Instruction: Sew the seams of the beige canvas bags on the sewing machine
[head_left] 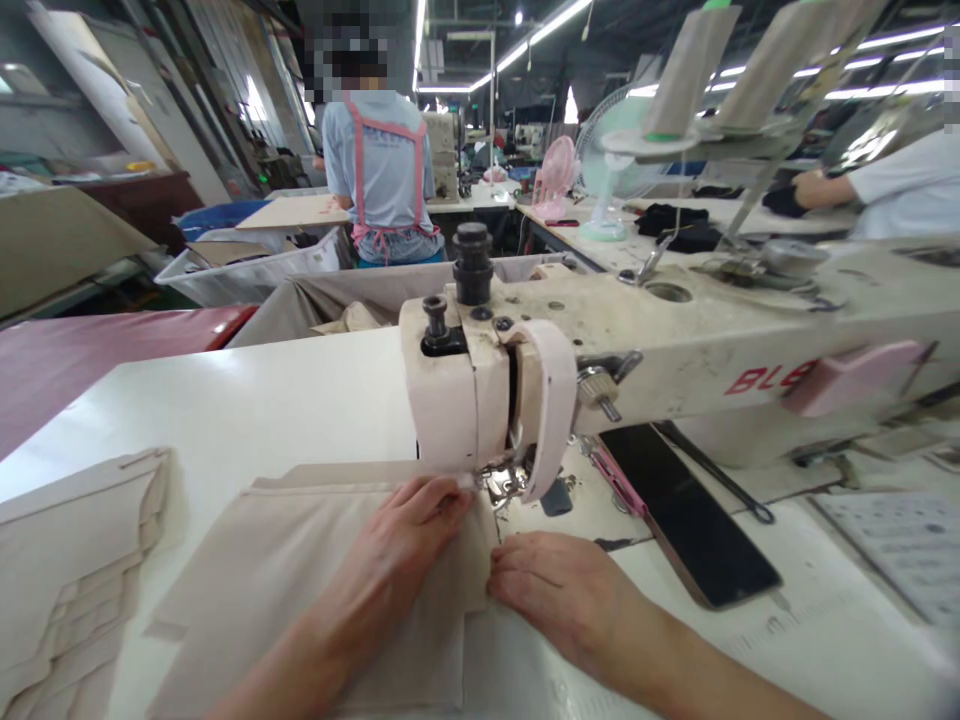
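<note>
A beige fabric piece [300,560] lies on the white sewing table, its right edge by the presser foot [504,482] of an industrial sewing machine [487,380]. My left hand [409,530] rests on top of the fabric just left of the foot, its fingers bunched together and pressing on the cloth near the edge. Lower and to the right, my right hand [562,590] has thumb and fingers closed on the fabric's right edge. The fingertips of both hands are partly hidden. Cloth layers overlap under my left forearm.
A stack of beige pieces [75,580] lies at left. Right of the machine foot are a dark phone [697,520], pink-handled snips [619,480] and a black rod-like tool [720,475]. Thread cones [686,75] stand above the machine. Ahead, a person in a pink apron [382,170] faces away.
</note>
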